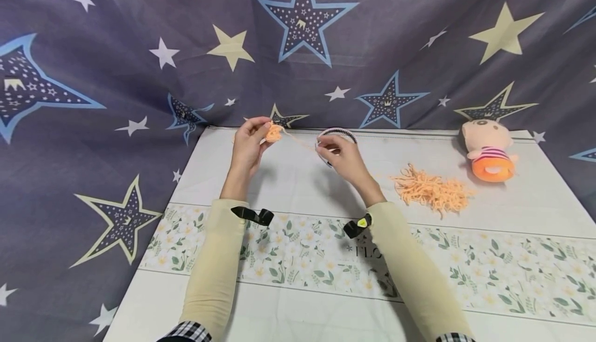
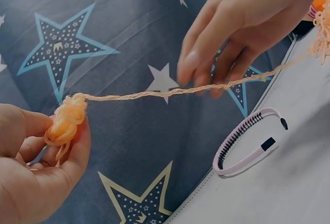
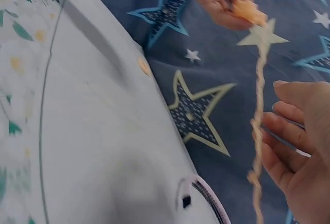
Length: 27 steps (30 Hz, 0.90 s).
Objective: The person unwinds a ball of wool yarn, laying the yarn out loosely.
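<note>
My left hand (image 1: pixel 249 148) pinches a small wound bundle of peach-orange yarn (image 2: pixel 69 118) between thumb and fingers, raised above the back of the table. From the bundle a twisted strand of yarn (image 2: pixel 154 94) runs across to the right, stretched fairly straight. The right hand (image 1: pixel 346 158) is beside this strand, thumb apart from its loosely bent fingers. In the right wrist view, those fingertips (image 3: pixel 268 118) lie against or just beside the strand; actual contact is hard to tell. A loose heap of the same yarn (image 1: pixel 433 191) lies on the table, right of the right hand.
A pale headband with dark teeth (image 2: pixel 234 136) lies at the table's back edge, partly behind the right hand in the head view. A plush doll in orange (image 1: pixel 493 168) is at the back right. Star-patterned cloth (image 1: pixel 302 88) hangs behind the white table cover (image 1: pixel 288 187).
</note>
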### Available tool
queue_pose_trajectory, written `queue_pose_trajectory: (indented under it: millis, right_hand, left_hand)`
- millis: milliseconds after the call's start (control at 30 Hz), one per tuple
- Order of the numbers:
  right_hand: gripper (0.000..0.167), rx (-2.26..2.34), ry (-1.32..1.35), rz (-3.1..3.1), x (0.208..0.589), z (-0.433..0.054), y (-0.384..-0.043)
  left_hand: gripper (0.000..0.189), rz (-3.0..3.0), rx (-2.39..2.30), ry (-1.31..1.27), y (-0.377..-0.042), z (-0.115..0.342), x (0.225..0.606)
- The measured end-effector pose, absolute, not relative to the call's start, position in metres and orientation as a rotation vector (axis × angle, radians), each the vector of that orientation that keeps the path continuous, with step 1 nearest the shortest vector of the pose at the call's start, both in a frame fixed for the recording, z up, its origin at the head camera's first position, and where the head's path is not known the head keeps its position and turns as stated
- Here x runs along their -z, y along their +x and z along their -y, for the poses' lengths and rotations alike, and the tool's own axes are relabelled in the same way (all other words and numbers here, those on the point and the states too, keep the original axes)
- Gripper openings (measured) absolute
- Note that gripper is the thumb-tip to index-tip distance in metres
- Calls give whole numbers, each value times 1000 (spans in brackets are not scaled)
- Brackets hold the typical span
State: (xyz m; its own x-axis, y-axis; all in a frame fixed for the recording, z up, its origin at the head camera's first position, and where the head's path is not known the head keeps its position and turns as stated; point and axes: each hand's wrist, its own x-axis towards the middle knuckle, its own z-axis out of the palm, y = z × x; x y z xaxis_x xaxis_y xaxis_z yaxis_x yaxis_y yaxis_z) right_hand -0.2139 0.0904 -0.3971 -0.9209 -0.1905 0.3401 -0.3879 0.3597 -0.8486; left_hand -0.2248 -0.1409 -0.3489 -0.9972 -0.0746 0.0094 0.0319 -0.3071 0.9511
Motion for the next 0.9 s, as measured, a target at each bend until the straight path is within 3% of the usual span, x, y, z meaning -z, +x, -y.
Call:
queue_pose_trajectory:
  millis: [367, 900]
  right_hand:
    - [13, -1566, 569, 2431, 386, -64, -211]
    - [16, -1791, 326, 2079, 345, -115, -193]
  left_hand:
    - [27, 1839, 2473, 56, -227, 137, 349]
    - [18, 1822, 2452, 85, -227, 145, 353]
